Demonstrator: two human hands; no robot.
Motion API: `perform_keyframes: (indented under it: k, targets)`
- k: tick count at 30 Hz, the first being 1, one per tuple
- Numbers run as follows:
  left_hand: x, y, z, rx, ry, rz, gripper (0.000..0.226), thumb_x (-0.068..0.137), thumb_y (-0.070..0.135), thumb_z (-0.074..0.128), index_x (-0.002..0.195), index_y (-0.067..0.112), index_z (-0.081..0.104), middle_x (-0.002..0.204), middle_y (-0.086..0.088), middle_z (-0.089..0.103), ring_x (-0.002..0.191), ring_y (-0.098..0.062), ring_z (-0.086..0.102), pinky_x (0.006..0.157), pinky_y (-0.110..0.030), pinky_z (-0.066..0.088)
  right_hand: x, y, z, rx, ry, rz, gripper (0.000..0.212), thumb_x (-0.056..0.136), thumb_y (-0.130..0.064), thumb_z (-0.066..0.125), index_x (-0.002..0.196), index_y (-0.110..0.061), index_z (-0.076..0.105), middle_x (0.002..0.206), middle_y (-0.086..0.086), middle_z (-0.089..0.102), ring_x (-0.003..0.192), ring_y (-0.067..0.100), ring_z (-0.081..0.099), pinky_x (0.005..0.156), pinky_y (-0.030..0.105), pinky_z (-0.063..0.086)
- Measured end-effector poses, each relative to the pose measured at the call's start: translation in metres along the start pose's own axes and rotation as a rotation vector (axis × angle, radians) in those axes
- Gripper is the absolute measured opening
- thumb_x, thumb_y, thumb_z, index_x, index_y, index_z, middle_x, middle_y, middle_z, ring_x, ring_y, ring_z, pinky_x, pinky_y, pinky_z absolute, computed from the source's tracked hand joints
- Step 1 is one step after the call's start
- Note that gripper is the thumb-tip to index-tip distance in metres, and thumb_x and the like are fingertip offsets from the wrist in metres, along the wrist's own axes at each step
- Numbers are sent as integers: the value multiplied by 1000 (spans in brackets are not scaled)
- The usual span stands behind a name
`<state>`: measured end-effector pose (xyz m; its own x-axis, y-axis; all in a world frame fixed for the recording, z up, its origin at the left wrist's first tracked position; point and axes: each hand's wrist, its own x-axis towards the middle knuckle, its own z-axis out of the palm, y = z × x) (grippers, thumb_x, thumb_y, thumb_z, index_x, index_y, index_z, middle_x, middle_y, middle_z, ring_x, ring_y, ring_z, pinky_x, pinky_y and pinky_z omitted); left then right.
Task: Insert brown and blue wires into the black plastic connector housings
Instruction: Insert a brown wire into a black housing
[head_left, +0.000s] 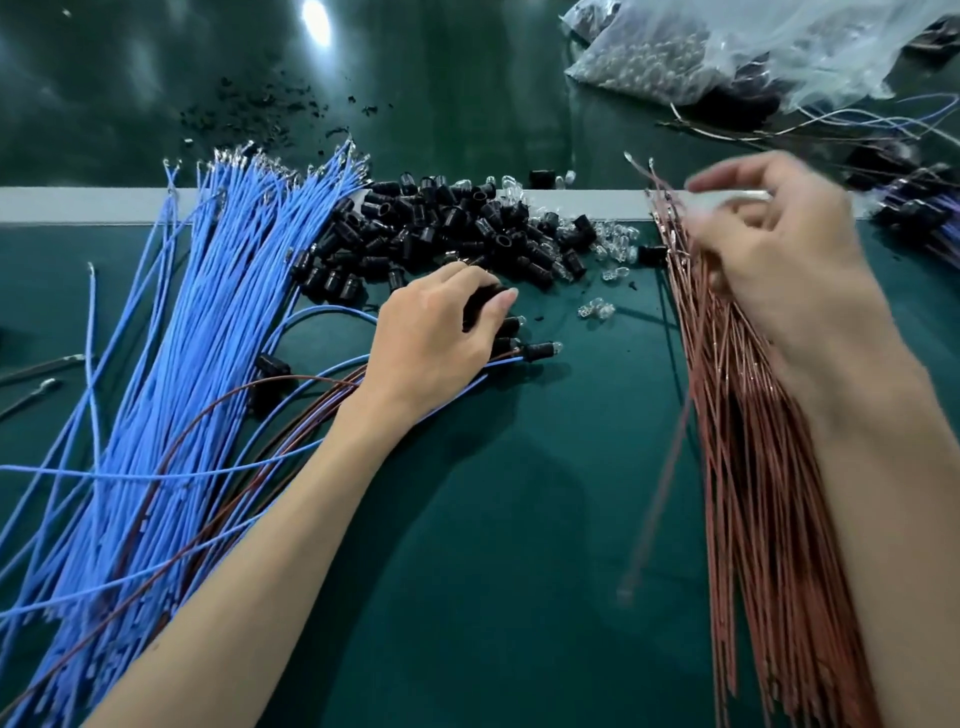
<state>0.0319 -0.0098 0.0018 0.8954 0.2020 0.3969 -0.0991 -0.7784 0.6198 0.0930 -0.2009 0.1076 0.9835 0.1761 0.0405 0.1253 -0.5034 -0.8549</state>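
Now, left hand (436, 332) around black housings (480, 312), right hand (779, 270) among brown wires (769, 493).

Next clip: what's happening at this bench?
A person is assembling wire connectors. The left hand grips a black housing beside the housing pile. The right hand, motion-blurred, reaches into the brown wires; whether it has one is unclear. The blue wires lie at left.
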Motion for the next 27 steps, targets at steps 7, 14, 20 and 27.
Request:
perform_keyframes:
  k: [7, 14, 20, 27]
  targets:
    - [3, -3, -3, -268, 0, -134, 30, 97, 30, 44, 77, 14, 58, 56, 17, 55, 52, -1, 46, 55, -22, 35, 39, -34, 64, 234, 31, -80, 16, 96, -6, 45, 92, -17, 57, 79, -4, 54, 63, 3, 50, 58, 15, 42]
    - [0, 0, -9, -462, -53, -166, 30, 97, 28, 44, 69, 19, 53, 63, -13, 59, 53, -13, 40, 54, -32, 36, 39, 7, 135, 245, 186, -92, 5, 89, -11, 64, 87, -8, 66, 70, -16, 57, 65, -4, 52, 69, 13, 43]
    - [-1, 1, -11, -447, -142, -111, 24, 94, 24, 50, 77, 10, 62, 64, -2, 62, 53, -3, 47, 55, -19, 36, 34, 33, 125, 236, 221, -139, 9, 88, -13, 65, 81, -18, 62, 66, -13, 58, 60, 10, 56, 66, 37, 53]
    - [-1, 1, -12, -459, -110, -163, 24, 97, 17, 52, 79, 6, 62, 69, -7, 62, 57, -11, 49, 57, -22, 39, 30, 51, 97, 172, 207, -157, 10, 94, -12, 57, 86, -17, 58, 69, -9, 56, 62, 9, 53, 62, 30, 48]
